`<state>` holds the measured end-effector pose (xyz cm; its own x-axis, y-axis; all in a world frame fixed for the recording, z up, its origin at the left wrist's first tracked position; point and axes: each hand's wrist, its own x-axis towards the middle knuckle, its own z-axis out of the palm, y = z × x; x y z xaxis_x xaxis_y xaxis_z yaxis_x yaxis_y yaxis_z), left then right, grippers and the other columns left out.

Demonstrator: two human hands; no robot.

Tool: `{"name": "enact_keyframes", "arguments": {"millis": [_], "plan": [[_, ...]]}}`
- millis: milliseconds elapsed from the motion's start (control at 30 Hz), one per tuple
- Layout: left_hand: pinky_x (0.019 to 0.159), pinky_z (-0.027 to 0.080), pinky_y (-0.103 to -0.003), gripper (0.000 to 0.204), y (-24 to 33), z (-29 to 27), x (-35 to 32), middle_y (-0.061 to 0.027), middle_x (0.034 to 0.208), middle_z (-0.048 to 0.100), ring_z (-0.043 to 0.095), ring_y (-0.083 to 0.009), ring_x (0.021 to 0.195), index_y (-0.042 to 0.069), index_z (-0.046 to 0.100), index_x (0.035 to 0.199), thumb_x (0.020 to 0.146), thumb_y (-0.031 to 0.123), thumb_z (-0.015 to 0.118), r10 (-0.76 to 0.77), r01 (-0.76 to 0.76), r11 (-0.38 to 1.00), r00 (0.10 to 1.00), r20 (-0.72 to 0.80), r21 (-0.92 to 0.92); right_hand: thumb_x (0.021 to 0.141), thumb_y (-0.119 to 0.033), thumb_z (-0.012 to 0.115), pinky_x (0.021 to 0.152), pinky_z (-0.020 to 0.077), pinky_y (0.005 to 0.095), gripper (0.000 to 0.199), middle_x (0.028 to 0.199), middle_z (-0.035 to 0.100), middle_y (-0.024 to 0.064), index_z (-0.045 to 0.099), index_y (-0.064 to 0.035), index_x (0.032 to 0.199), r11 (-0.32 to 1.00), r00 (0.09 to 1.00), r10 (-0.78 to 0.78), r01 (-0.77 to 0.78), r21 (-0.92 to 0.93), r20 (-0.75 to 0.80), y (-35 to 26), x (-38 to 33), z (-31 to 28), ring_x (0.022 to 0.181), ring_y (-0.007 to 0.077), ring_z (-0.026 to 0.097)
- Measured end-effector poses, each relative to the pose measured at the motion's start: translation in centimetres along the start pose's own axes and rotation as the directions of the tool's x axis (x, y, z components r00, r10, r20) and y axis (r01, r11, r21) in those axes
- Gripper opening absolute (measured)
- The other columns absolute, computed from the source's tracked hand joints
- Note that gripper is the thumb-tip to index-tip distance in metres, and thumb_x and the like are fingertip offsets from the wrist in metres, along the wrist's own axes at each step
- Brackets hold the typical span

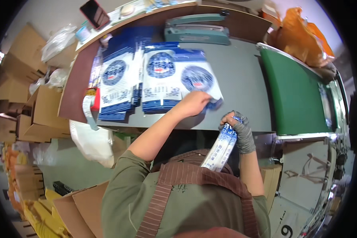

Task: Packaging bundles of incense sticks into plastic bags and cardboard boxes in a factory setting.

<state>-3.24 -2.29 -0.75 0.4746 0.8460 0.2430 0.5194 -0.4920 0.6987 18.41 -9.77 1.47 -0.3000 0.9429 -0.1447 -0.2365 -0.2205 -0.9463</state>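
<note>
My left hand [195,104] is closed on the lower edge of a blue-and-white printed plastic bag [197,77]. That bag is tilted and blurred, lying partly over a stack of like flat bags [160,67]. A second stack of the bags [116,75] sits to its left, fanned at the far end. My right hand [240,127], in a grey fingerless covering, grips the upper end of several long, narrow blue-and-white packets [220,148] near the table's front edge. Their lower ends reach toward my apron. The bag's mouth cannot be made out.
A green-grey hand sealer [197,29] stands at the back of the grey table [242,79]. To the right is a green-topped surface [295,93], with an orange bag [305,37] behind it. Cardboard boxes [47,107] are piled left; a phone [94,14] leans on the back shelf.
</note>
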Motion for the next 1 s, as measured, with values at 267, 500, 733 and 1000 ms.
{"name": "enact_keyframes", "arguments": {"millis": [267,500,733,1000], "plan": [[0.090,0.045,-0.030,0.030,1.3,2.4,0.1,-0.0110,0.111,0.067,0.061,-0.0176,0.101,0.005,0.062,0.121,0.093,0.011,0.055,-0.072,0.275,0.863,0.897,0.437,-0.424,0.086,-0.019,0.062,0.068,0.0510,0.0260,0.017,0.083,0.065,0.0081,0.061,-0.0018,0.087,0.996,0.995,-0.036,0.044,0.082,-0.096,0.8,-1.7,-3.3,0.074,0.0135,0.062],[0.087,0.042,-0.034,0.015,2.4,3.5,-2.3,-0.0064,0.092,0.062,0.053,-0.0212,0.097,0.001,0.066,0.090,0.089,0.015,0.062,0.015,0.097,0.924,0.958,0.288,-0.370,0.088,-0.021,0.060,0.068,0.0510,0.0264,0.020,0.082,0.064,0.0079,0.061,-0.0014,0.086,0.987,0.998,-0.010,0.020,0.158,-0.061,2.6,-0.9,-4.1,0.072,0.0139,0.062],[0.090,0.043,-0.038,0.029,4.2,3.2,-5.0,-0.0092,0.113,0.055,0.051,-0.0290,0.108,0.005,0.061,0.109,0.080,0.005,0.062,0.189,-0.209,0.975,0.959,0.210,0.076,0.088,-0.021,0.061,0.067,0.0498,0.0263,0.019,0.081,0.064,0.0074,0.062,-0.0023,0.086,0.988,0.994,-0.004,0.021,0.152,-0.108,2.8,-1.5,-4.8,0.073,0.0131,0.061],[0.082,0.046,-0.038,0.031,3.5,4.7,-6.7,-0.0109,0.106,0.057,0.056,-0.0304,0.100,0.005,0.061,0.106,0.076,0.009,0.064,0.201,-0.105,0.888,0.964,-0.172,0.448,0.086,-0.019,0.061,0.064,0.0501,0.0267,0.018,0.082,0.062,0.0092,0.060,-0.0012,0.089,0.984,0.967,-0.126,0.151,0.099,-0.224,1.5,-2.9,-5.1,0.069,0.0152,0.059]]}}
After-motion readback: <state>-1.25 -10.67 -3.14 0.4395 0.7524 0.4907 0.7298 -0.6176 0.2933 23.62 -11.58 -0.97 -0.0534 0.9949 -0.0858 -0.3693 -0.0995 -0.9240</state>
